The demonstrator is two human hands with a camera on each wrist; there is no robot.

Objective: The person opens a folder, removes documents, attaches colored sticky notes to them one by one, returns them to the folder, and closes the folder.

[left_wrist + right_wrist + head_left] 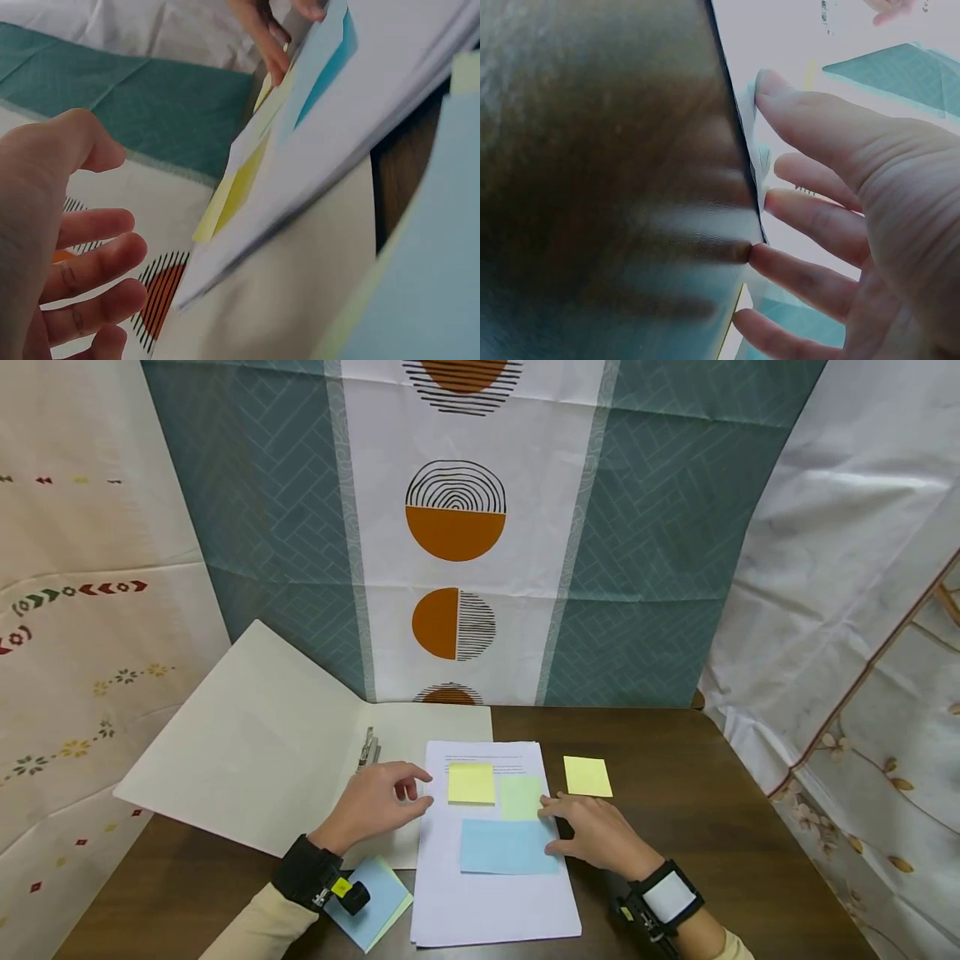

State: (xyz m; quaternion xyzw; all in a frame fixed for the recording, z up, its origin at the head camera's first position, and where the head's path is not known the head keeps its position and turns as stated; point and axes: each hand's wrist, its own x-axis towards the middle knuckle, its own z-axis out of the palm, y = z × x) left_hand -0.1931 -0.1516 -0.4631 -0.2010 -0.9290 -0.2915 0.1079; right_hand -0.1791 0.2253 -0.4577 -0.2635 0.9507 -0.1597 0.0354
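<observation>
A stack of white printed paper lies partly over an open file folder. Stuck on its top sheet are a yellow sticky note, a pale green sticky note and a larger blue sticky note. My right hand rests at the stack's right edge, fingertips at the ends of the green and blue notes. In the right wrist view its fingers are spread along the paper edge. Holding nothing, my left hand hovers by the stack's left edge, its fingers loosely bent in the left wrist view.
Another yellow sticky note lies on the brown table beyond my right hand. Blue and green notes are piled below my left wrist. The folder's metal clip stands near its spine. A patterned cloth hangs behind the table.
</observation>
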